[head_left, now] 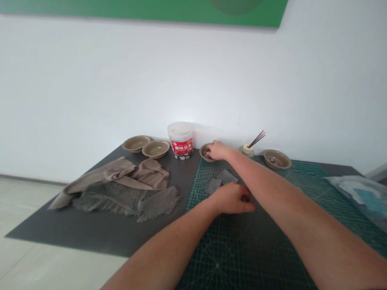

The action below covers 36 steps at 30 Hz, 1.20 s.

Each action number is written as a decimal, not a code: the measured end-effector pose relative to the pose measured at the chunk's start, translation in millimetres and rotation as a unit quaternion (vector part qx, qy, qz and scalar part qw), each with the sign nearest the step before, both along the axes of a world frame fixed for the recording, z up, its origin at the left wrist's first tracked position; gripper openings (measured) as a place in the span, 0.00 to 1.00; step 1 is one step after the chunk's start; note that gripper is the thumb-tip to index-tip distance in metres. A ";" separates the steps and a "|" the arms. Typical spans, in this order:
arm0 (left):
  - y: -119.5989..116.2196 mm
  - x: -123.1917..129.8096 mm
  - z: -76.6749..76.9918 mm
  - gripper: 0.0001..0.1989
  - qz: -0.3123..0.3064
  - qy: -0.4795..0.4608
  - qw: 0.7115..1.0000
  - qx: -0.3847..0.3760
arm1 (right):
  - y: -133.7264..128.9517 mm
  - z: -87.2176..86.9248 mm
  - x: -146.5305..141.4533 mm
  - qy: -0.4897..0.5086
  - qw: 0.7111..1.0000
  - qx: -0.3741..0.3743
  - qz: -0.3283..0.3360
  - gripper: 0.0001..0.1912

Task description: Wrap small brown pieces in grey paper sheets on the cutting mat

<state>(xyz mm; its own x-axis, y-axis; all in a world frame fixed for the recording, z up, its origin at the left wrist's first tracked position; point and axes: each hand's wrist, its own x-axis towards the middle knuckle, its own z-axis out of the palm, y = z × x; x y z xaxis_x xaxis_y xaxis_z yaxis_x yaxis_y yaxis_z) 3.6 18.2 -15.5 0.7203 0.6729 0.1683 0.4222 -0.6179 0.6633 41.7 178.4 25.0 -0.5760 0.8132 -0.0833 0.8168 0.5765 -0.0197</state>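
My right hand (218, 150) reaches over a small brown bowl (203, 155) at the back edge of the green cutting mat (217, 249). Its fingertips are down inside the bowl among small pieces, and whether they hold one is too small to tell. My left hand (232, 198) is low over the mat, its fingers curled with the thumb and a finger apart; nothing shows between them. Just behind the left hand lie small grey cloth squares (213, 185), partly covered by it.
Two brown bowls (155, 149) and a clear tub with a red label (181, 141) stand back left. Crumpled brown cloth (151, 175) and grey cloth (115, 199) lie left. A reed diffuser (248, 150), another bowl (277, 159) and a plastic bag (363, 197) are right.
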 end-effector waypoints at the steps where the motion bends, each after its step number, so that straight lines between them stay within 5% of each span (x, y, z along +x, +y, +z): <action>1: 0.1 0.0 -0.4 0.09 -0.004 -0.001 1.000 0.002 | 1.2 -0.5 -1.4 0.001 1.000 -0.001 -0.001 0.17; 12: -1.0 1.1 -7.1 0.10 -0.003 -0.009 1.000 0.005 | -5.9 -18.4 -2.6 0.132 0.988 0.040 -0.073 0.18; 17: 1.1 -0.4 -5.2 0.09 -0.014 -0.010 1.000 0.012 | -18.9 3.0 5.2 0.265 0.957 0.067 -0.093 0.11; 22: 7.1 -2.6 -4.7 0.08 0.089 -0.069 0.994 -0.006 | -71.1 23.4 48.0 0.392 0.918 0.036 -0.056 0.13; 23: 8.2 -2.2 -5.6 0.08 0.117 -0.100 0.988 -0.020 | -85.5 24.2 61.7 0.423 0.905 0.019 -0.046 0.14; 26: 9.0 2.4 -8.1 0.10 0.162 -0.207 0.963 -0.062 | -129.2 20.0 104.6 0.604 0.788 -0.100 -0.066 0.15; 28: 6.7 7.3 -8.8 0.17 0.138 -0.295 0.940 -0.100 | -154.0 12.9 129.1 0.631 0.753 -0.153 -0.102 0.15; 31: 0.7 14.0 -8.3 0.26 0.070 -0.309 0.937 -0.143 | -179.7 -1.6 154.2 0.660 0.718 -0.179 -0.131 0.14; 36: -5.6 17.4 -6.3 0.20 0.086 -0.302 0.934 -0.168 | -194.9 -30.6 171.2 0.672 0.692 -0.197 -0.172 0.14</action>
